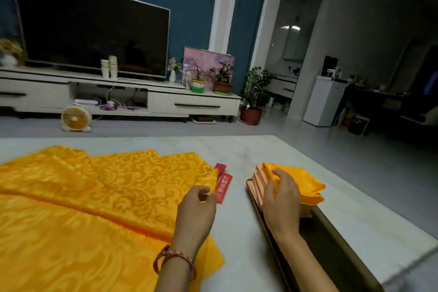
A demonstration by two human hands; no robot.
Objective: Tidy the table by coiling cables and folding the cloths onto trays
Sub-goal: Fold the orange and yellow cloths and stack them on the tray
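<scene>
Several yellow patterned cloths (94,197) lie spread and overlapping across the left half of the white table (237,149). My left hand (195,211) pinches the right corner of one spread cloth beside the red packets. A dark gold-rimmed tray (331,244) runs along the table's right side. At its far end sits a stack of folded yellow cloths (301,185). My right hand (282,197) rests on the left side of that stack, fingers curved over the top fold. No cable is visible on the table.
Two red packets (222,185) lie between the spread cloths and the tray. Beyond the table stand a TV cabinet (189,102) with a large TV, a small floor fan (75,118) and potted plants (253,97).
</scene>
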